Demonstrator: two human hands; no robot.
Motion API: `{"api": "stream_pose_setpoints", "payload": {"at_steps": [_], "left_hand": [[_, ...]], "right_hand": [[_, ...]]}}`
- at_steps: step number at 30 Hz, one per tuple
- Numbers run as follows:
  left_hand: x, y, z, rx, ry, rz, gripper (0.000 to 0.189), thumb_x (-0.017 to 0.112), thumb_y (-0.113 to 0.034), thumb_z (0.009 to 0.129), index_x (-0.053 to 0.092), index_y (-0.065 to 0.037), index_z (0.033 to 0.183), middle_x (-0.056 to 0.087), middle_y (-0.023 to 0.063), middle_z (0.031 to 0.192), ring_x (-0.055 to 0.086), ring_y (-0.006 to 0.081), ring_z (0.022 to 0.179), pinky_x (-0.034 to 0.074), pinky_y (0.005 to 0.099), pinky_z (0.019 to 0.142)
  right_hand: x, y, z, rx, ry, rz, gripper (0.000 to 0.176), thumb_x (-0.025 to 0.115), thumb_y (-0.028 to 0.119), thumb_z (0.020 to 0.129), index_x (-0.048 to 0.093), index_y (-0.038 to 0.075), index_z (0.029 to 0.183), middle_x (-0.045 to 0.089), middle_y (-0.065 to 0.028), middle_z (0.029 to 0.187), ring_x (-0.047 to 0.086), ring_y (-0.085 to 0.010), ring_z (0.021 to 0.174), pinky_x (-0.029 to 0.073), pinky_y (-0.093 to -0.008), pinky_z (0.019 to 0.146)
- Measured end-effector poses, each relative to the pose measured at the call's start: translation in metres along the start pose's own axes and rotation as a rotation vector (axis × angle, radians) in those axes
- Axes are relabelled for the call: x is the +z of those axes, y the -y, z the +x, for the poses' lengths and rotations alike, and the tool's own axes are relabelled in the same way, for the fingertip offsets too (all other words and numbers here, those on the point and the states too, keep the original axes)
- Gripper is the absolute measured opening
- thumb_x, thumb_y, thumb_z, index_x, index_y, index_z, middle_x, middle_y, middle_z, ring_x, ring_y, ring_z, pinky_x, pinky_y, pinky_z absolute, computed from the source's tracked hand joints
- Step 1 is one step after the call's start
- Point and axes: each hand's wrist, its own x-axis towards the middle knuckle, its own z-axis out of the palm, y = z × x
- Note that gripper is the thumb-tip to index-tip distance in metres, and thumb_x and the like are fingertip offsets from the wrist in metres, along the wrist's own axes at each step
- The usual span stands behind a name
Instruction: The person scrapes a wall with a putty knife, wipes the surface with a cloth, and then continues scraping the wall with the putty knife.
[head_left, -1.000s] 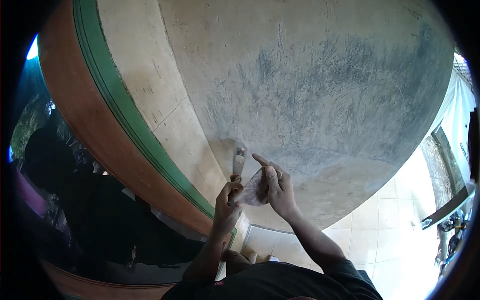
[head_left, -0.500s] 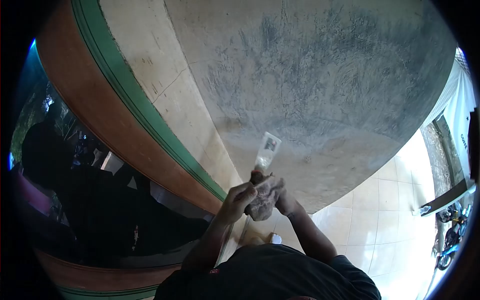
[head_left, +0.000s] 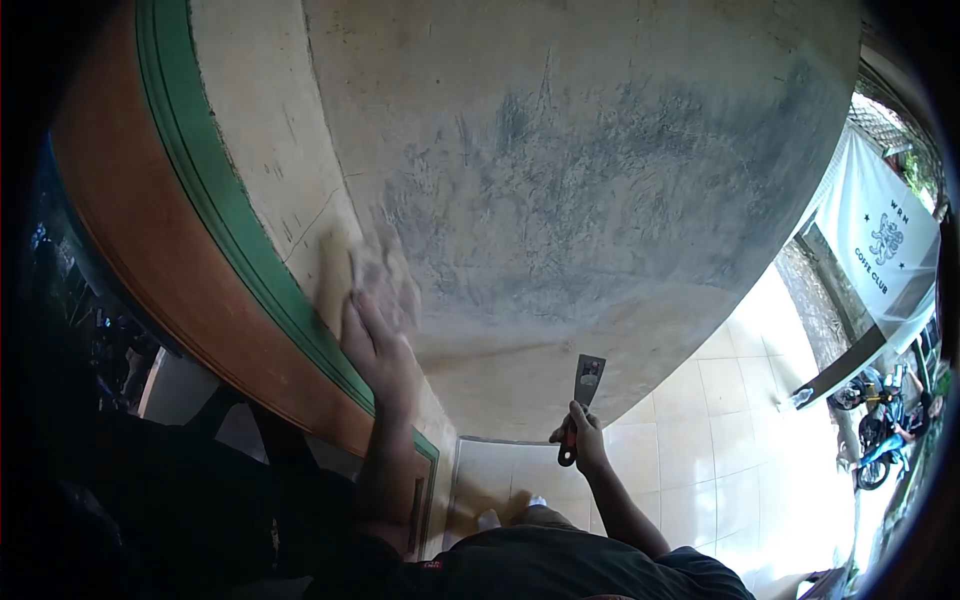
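My left hand (head_left: pixel 380 355) is raised to the wall corner beside the green trim, its fingers closed on a crumpled greyish-brown rag (head_left: pixel 388 282). The rag is smeared by motion and lies at or very near the wall surface; full contact is hard to judge. Lower and to the right, my right hand (head_left: pixel 585 432) grips a putty knife (head_left: pixel 590 375) by its dark red and black handle, flat metal blade pointing up. In front of me the wall (head_left: pixel 600 200) is beige with a broad patch of rough blue-grey marks.
Green trim (head_left: pixel 245 235) and a brown wooden frame (head_left: pixel 150 235) edge a dark glass pane on the left. Pale floor tiles (head_left: pixel 690 440) run below and right. Outside, a white banner (head_left: pixel 880 220) hangs above a parked motorcycle (head_left: pixel 875 440).
Both hands were together at the rag and putty knife. Now they are apart: the left has moved up and left with the rag, the right down and right with the putty knife.
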Motion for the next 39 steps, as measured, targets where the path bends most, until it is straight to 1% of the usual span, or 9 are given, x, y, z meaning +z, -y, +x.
{"api": "stream_pose_setpoints", "payload": {"at_steps": [7, 12, 17, 19, 23, 26, 32, 36, 39], "left_hand": [[0.095, 0.008, 0.134, 0.684, -0.02, 0.373, 0.039, 0.033, -0.004, 0.096, 0.033, 0.005, 0.134, 0.036, 0.026, 0.137, 0.035, 0.0348, 0.129, 0.033, 0.0421, 0.106], [0.206, 0.011, 0.036, 0.765, 0.179, 0.481, 0.05, 0.045, -0.016, 0.092, 0.031, -0.011, 0.14, 0.024, 0.015, 0.147, 0.013, 0.0364, 0.138, 0.008, 0.0519, 0.113], [0.221, 0.054, -0.028, 1.242, 0.145, 0.682, 0.042, 0.048, -0.012, 0.09, 0.045, -0.013, 0.131, 0.034, 0.0079, 0.144, 0.022, 0.0292, 0.137, 0.014, 0.0488, 0.113], [0.184, -0.012, 0.016, 0.718, 0.444, 0.918, 0.041, 0.043, -0.012, 0.092, 0.042, -0.008, 0.132, 0.03, 0.0096, 0.146, 0.019, 0.0288, 0.138, 0.014, 0.0503, 0.112], [0.181, -0.006, 0.113, 0.614, -0.074, 0.358, 0.048, 0.032, -0.018, 0.096, 0.023, -0.006, 0.142, 0.023, 0.0154, 0.148, 0.02, 0.0349, 0.136, 0.014, 0.0459, 0.113], [0.237, -0.05, 0.058, 0.663, -0.267, 0.745, 0.047, 0.038, -0.016, 0.095, 0.029, -0.005, 0.139, 0.025, 0.0169, 0.147, 0.021, 0.0367, 0.135, 0.017, 0.048, 0.112], [0.237, 0.087, -0.151, 1.136, 0.313, 0.75, 0.036, 0.049, -0.02, 0.09, 0.053, -0.008, 0.123, 0.042, 0.0066, 0.138, 0.03, 0.0325, 0.132, 0.019, 0.0554, 0.108], [0.171, 0.042, -0.008, 0.855, 0.037, 0.906, 0.04, 0.028, -0.018, 0.097, 0.044, -0.004, 0.131, 0.029, 0.0162, 0.145, 0.02, 0.0318, 0.138, 0.018, 0.0496, 0.11], [0.167, 0.002, 0.076, 0.472, -0.08, 0.313, 0.047, 0.024, -0.02, 0.098, 0.026, -0.003, 0.141, 0.025, 0.0203, 0.145, 0.016, 0.0341, 0.138, 0.015, 0.0456, 0.112]], "right_hand": [[-0.074, -0.038, -0.019, 0.148, -0.138, -0.205, 0.038, 0.047, 0.031, 0.095, 0.046, 0.006, 0.066, 0.047, -0.005, 0.051, 0.054, -0.0187, 0.043, 0.045, -0.0302, 0.043], [-0.119, -0.051, -0.005, 0.172, -0.194, -0.206, 0.04, 0.05, 0.031, 0.093, 0.048, 0.004, 0.063, 0.046, -0.006, 0.047, 0.053, -0.0194, 0.04, 0.042, -0.0309, 0.039], [-0.172, -0.044, 0.012, 0.237, -0.183, -0.262, 0.042, 0.051, 0.031, 0.093, 0.047, 0.005, 0.061, 0.045, -0.0062, 0.044, 0.05, -0.0184, 0.036, 0.044, -0.0314, 0.036], [-0.198, -0.044, 0.015, 0.224, -0.218, -0.24, 0.042, 0.051, 0.031, 0.093, 0.046, 0.005, 0.06, 0.045, -0.0058, 0.044, 0.049, -0.0174, 0.035, 0.043, -0.0308, 0.035], [-0.251, -0.041, 0.011, 0.228, -0.187, -0.279, 0.04, 0.048, 0.033, 0.094, 0.046, 0.006, 0.065, 0.043, -0.0046, 0.046, 0.047, -0.0184, 0.035, 0.045, -0.0331, 0.036], [-0.276, -0.04, 0.011, 0.298, -0.207, -0.278, 0.039, 0.048, 0.033, 0.094, 0.047, 0.005, 0.067, 0.044, -0.0054, 0.048, 0.049, -0.0189, 0.036, 0.046, -0.0334, 0.037], [-0.302, -0.051, 0.003, 0.307, -0.232, -0.254, 0.034, 0.048, 0.031, 0.094, 0.049, 0.005, 0.072, 0.046, -0.0046, 0.049, 0.049, -0.0175, 0.037, 0.043, -0.0314, 0.034], [-0.326, -0.045, -0.024, 0.327, -0.195, -0.263, 0.034, 0.045, 0.031, 0.095, 0.047, 0.003, 0.075, 0.046, -0.0075, 0.045, 0.046, -0.0188, 0.032, 0.042, -0.0325, 0.033], [-0.355, -0.045, -0.037, 0.398, -0.199, -0.336, 0.035, 0.043, 0.03, 0.095, 0.047, 0.002, 0.075, 0.045, -0.0086, 0.045, 0.046, -0.0195, 0.031, 0.041, -0.0331, 0.032]]}}
